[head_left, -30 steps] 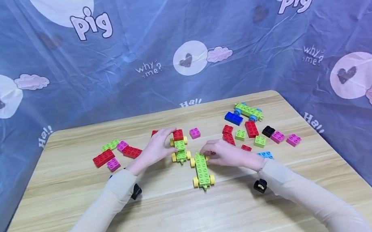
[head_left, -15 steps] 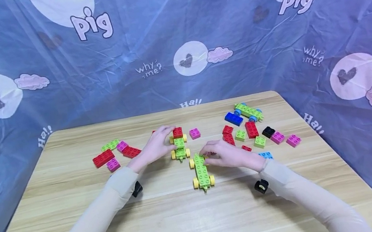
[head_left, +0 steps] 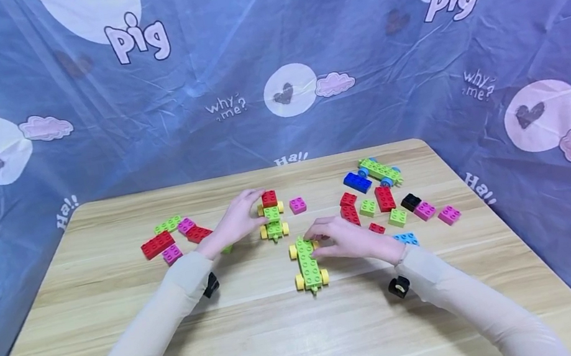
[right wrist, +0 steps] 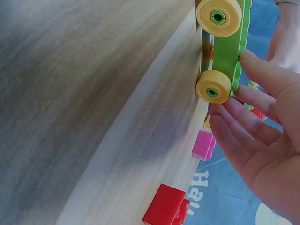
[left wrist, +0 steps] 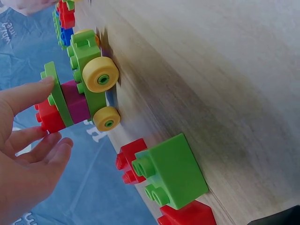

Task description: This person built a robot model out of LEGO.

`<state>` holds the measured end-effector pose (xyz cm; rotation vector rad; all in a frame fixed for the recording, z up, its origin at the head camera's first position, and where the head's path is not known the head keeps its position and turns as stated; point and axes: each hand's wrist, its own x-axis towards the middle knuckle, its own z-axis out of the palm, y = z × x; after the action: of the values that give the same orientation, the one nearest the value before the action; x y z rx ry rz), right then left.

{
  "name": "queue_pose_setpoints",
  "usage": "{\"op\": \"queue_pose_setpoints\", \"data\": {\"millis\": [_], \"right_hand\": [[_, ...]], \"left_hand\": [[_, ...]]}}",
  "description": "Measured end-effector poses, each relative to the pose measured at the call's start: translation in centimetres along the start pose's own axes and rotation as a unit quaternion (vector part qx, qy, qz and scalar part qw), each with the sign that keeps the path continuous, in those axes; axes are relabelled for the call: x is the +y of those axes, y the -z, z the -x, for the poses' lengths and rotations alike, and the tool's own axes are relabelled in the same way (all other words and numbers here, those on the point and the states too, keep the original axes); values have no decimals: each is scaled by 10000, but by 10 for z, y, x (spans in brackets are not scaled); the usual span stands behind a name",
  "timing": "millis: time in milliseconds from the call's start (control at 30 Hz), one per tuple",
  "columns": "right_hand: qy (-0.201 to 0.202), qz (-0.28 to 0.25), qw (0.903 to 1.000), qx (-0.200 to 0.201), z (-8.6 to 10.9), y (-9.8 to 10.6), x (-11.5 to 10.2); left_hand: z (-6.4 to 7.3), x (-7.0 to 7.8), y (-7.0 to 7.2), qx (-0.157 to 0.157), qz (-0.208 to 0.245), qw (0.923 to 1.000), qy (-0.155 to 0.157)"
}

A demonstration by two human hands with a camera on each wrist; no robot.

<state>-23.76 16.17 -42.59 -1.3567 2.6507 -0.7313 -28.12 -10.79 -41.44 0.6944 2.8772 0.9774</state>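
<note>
My left hand [head_left: 238,218] grips a small toy car [head_left: 274,228] from its left side. In the left wrist view this car has yellow wheels [left wrist: 100,75], a purple brick [left wrist: 75,101] on its green base, a green plate [left wrist: 57,96] above that, and a red brick [left wrist: 50,116] on top. The thumb presses the green plate while fingers touch the red brick. Nearer the person, my right hand [head_left: 345,238] pinches the far end of a second green wheeled base [head_left: 309,268], which carries no bricks. The two vehicles stand apart.
Loose bricks lie at the left, including a long red brick [head_left: 157,245]. More are scattered at the right, among them a blue brick [head_left: 357,182] and a black brick [head_left: 411,201]. A green base with blue wheels [head_left: 381,171] stands at the back right. A pink brick [head_left: 297,205] sits between the hands.
My left hand and the stacked car have moved slightly away from the person, widening the gap to the second base. The right hand and its base have hardly moved.
</note>
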Motion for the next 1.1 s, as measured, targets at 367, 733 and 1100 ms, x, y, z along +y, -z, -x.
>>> {"op": "queue_pose_setpoints", "data": {"millis": [367, 733, 1100], "right_hand": [[-4, 44, 10000, 7, -5, -5, 0], [42, 74, 10000, 43, -13, -8, -7], [-25, 53, 10000, 36, -19, -12, -11]], "left_hand": [[-7, -3, 0, 21, -31, 10000, 86], [-10, -4, 2, 72, -92, 9999, 97], [-10, -3, 2, 157, -171, 9997, 39]]}}
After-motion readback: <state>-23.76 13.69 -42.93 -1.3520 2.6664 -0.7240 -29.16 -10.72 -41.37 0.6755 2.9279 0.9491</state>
